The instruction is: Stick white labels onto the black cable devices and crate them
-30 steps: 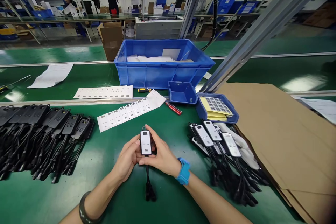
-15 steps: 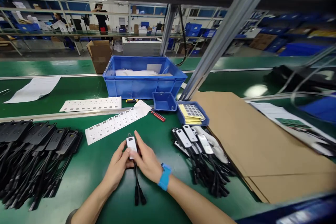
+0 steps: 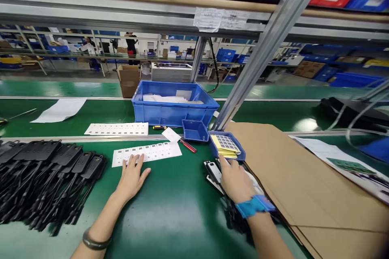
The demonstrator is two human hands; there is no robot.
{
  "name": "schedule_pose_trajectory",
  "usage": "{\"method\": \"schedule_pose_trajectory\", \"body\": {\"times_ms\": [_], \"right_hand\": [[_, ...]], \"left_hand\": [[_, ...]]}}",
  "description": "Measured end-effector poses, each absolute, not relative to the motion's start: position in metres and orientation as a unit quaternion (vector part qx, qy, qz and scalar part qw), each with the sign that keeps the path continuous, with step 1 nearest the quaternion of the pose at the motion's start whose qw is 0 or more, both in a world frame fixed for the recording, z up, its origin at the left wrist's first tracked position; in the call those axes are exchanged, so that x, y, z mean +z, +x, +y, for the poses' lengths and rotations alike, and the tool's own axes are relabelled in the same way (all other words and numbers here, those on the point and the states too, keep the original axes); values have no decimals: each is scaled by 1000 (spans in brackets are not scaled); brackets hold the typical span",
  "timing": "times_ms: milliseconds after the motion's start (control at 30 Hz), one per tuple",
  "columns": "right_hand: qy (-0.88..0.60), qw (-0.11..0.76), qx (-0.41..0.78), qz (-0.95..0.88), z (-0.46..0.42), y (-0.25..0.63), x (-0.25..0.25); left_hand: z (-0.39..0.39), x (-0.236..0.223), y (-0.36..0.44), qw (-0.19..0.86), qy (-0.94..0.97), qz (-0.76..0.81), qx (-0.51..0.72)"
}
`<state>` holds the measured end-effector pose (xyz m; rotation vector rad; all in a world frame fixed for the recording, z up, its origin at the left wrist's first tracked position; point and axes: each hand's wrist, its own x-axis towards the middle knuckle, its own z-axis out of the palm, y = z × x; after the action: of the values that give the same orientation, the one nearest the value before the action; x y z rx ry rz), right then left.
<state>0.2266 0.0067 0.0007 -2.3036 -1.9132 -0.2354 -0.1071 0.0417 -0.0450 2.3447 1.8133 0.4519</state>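
Note:
My left hand [image 3: 132,176] lies with fingers spread at the lower edge of a white label sheet [image 3: 158,152], fingertips touching it. On the right, my right hand [image 3: 237,180] reaches down over a pile of small black cable adapters with white face labels [image 3: 213,171]. Its index finger stretches forward near a small blue bin of yellow label sheets [image 3: 226,145]. The other fingertips and thumb are hidden, so whether an adapter is in its grasp does not show. At left lie many black adapters [image 3: 91,166] with cables, dark faces up.
Behind the label sheet stand a large blue bin [image 3: 176,112] and a small blue tray [image 3: 195,130]. A red screwdriver [image 3: 188,146] lies near them. Brown cardboard [image 3: 304,178] covers the right side, beside a slanted metal post [image 3: 258,56]. Another label strip [image 3: 117,128] lies farther back.
Both hands have parted from the white-labelled adapter they held in the middle. My left hand moved up to the label sheet, my right hand to the right-hand pile. The view tilted up.

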Motion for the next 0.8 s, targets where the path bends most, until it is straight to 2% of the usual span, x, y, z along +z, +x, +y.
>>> {"method": "schedule_pose_trajectory", "body": {"times_ms": [67,200,467,633,800], "right_hand": [[-749,106,-81,-649,15,225,-4],[-600,289,67,-743,52,183,-12],[-580,418,161,-680,126,118,-43],[-543,507,229,-630,116,127,-46],[-542,623,264,-499,96,141,-38]], "left_hand": [[40,-43,-108,67,783,599,153],[37,-41,-107,60,789,593,149],[36,-43,-112,58,789,593,147],[34,-42,-111,47,787,598,145],[33,-34,-112,2,766,630,127]]}}
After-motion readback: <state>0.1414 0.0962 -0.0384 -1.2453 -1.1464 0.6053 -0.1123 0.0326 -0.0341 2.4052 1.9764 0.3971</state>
